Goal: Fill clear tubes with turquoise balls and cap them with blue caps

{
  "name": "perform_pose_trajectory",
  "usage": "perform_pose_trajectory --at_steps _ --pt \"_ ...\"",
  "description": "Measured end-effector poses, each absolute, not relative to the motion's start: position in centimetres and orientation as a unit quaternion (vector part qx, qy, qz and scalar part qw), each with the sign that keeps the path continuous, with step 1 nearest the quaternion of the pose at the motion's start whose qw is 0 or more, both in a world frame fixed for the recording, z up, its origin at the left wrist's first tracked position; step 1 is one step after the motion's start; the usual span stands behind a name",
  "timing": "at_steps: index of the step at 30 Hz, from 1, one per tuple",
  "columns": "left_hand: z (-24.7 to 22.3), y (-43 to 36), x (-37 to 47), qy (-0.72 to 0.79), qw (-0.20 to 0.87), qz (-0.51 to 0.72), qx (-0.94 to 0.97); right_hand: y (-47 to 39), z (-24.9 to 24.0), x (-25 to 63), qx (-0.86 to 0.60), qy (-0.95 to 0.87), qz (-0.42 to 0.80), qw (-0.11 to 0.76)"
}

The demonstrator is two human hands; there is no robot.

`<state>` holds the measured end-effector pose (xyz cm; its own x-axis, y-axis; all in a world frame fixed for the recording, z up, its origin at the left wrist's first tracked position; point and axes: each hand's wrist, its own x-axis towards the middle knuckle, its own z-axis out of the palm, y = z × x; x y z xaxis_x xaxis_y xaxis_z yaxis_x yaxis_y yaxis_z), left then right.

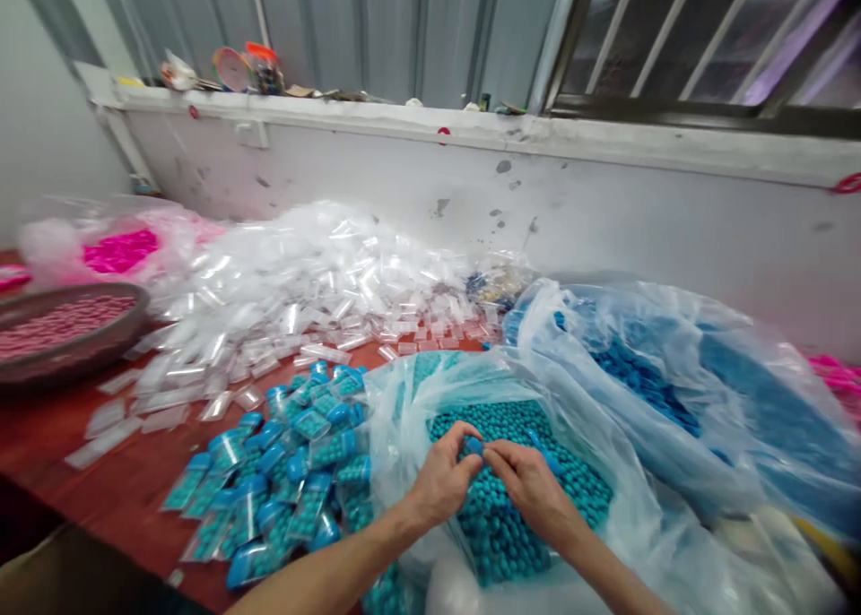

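Observation:
Over an open plastic bag (404,418) of small turquoise beads (508,530), my two hands meet at the fingertips. My left hand (440,479) is closed with a blue cap (472,447) between thumb and fingers; whatever lies below the cap is hidden. My right hand (531,489) is pinched at the cap's right edge, and I cannot make out what its fingertips grip. Another blue piece (548,458) lies on the beads behind the right hand. Left of the bag is a pile of clear containers (309,507) with blue caps and turquoise beads inside.
Clear empty containers (316,274) are heaped along the wall on the red table (127,507). A basin (131,315) of pink pieces stands at left, near a bag of bright pink pieces (121,250). At right lies a bag of blue pieces (639,382). Items line a ledge (377,108).

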<state>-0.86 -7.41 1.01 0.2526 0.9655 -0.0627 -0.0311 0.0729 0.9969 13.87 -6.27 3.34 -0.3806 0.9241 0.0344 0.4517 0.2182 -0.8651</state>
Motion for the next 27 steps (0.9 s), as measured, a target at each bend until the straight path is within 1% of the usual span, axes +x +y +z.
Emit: perform_pose_trajectory --at_steps 2,4,5,7,9,11,14,16,18,23,27 --pt "1.5 -7.4 -1.1 0.444 0.592 0.423 0.524 -5.7 3.3 14.1 -0.474 -0.668 0.494 0.291" --pt "2.0 -7.2 -1.5 0.445 0.611 0.409 0.512 -5.1 3.1 14.4 -0.459 -0.589 0.589 0.309" --pt "2.2 -7.1 -1.8 0.445 0.619 0.401 0.507 -4.8 3.0 14.4 -0.453 -0.553 0.617 0.329" --pt "2.4 -6.9 -2.1 0.447 0.628 0.390 0.504 -4.4 2.9 14.2 -0.458 -0.506 0.631 0.369" --pt "2.3 -6.8 -2.2 0.449 0.625 0.387 0.507 -4.2 2.9 13.8 -0.484 -0.517 0.598 0.375" --pt "1.9 -6.6 -2.1 0.457 0.609 0.396 0.513 -4.4 3.2 13.3 -0.493 -0.599 0.524 0.351" --pt "1.6 -6.4 -2.1 0.466 0.581 0.423 0.516 -4.9 4.0 12.5 -0.453 -0.745 0.406 0.272" --pt "1.6 -6.2 -2.3 0.449 0.588 0.439 0.509 -5.3 4.6 12.0 -0.427 -0.800 0.363 0.215" --pt "1.9 -5.9 -2.5 0.426 0.607 0.454 0.495 -5.5 5.0 11.4 -0.426 -0.826 0.320 0.185" --pt "3.0 -5.4 -2.3 0.422 0.608 0.473 0.479 -5.3 5.2 10.3 -0.453 -0.847 0.196 0.197" --pt "3.2 -6.0 -0.9 0.452 0.599 0.498 0.435 -5.8 4.1 10.4 -0.453 -0.857 0.120 0.212"
